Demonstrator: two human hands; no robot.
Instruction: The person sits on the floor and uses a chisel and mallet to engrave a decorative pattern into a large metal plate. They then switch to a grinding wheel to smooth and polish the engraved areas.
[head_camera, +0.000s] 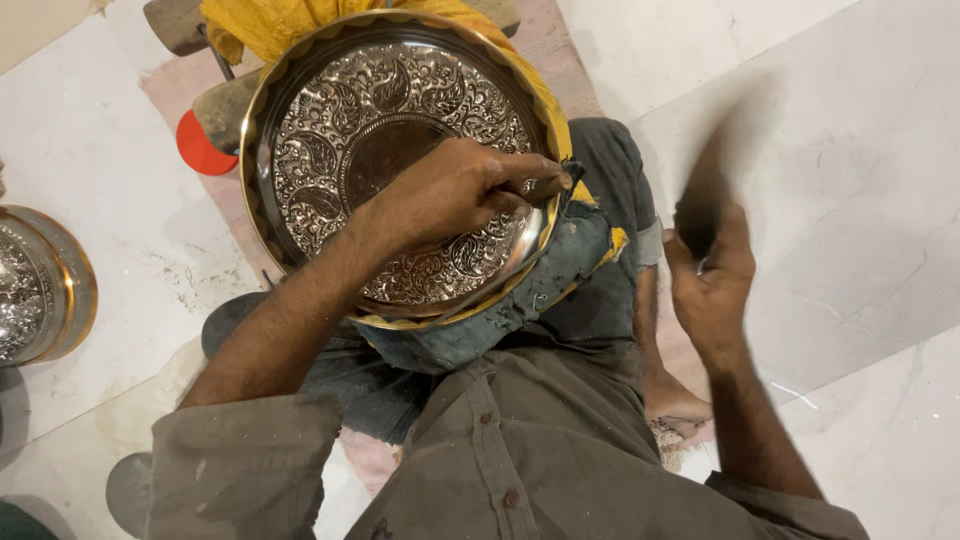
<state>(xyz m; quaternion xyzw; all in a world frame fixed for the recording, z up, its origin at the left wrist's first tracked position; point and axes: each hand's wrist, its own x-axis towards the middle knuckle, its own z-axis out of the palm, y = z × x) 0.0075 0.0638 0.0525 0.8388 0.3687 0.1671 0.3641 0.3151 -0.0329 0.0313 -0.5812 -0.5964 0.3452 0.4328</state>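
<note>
While one embossed plate (400, 140) leans, left hand (455, 190) pinching one punch (553, 185), right hand (712, 275) blurred

Bright overhead light; right hand (708, 268) motion-blurred.

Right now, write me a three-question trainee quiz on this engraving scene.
1. True or false: the left hand presses a small tool against the embossed metal plate.
2. The right hand is: A) flat on the plate, B) raised beside it gripping a blurred dark tool, C) on the floor.
3. What colour is the cloth under the plate's far rim?

Key: 1 true; 2 B; 3 yellow.
</note>
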